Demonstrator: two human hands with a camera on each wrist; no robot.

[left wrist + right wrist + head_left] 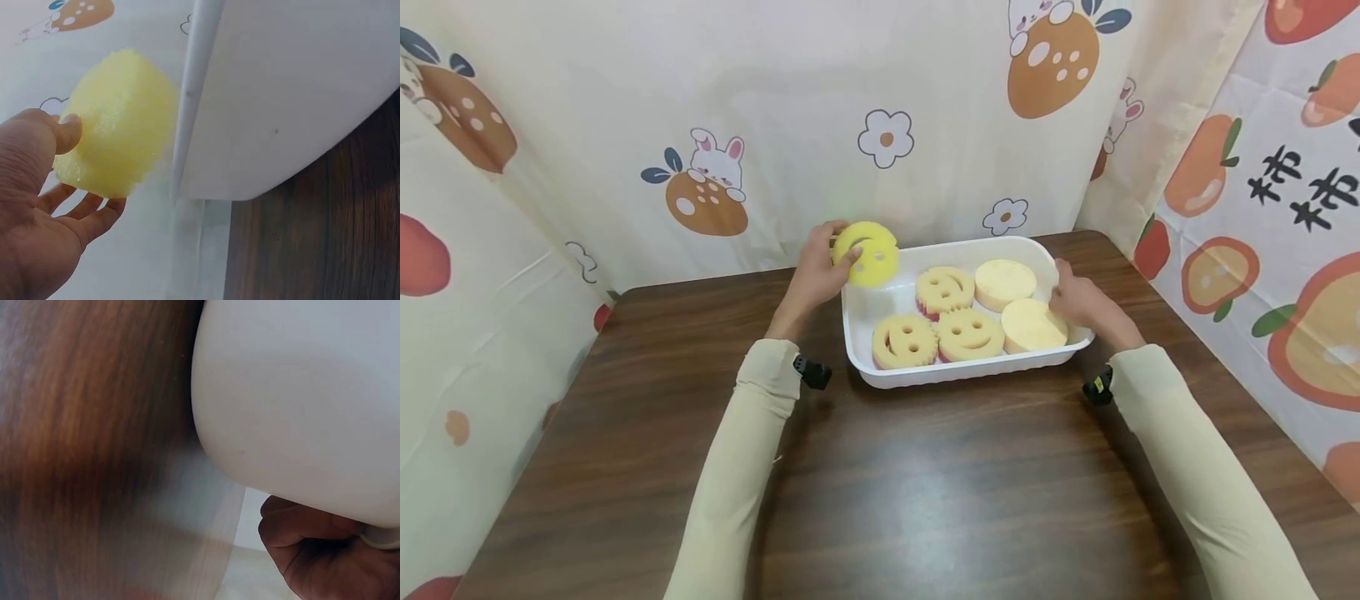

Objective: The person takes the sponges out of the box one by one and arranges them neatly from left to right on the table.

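My left hand pinches a yellow smiley-face sponge, thumb on its face and fingers behind. It is held up at the left end of a white plastic tray; in the left wrist view the sponge appears edge-on beside the tray wall. At the tray's right end my right hand grips the rim, fingers curled round it in the right wrist view. Inside lie three cream smiley sponges with pinkish undersides and jagged edges, and two plain round pale-yellow sponges on the right.
The tray stands at the back of a dark wood-grain table. Behind it hangs a pale curtain with rabbits, fruit and flowers, and a persimmon-print cloth borders the right side. A dark wrist camera sits on the left cuff.
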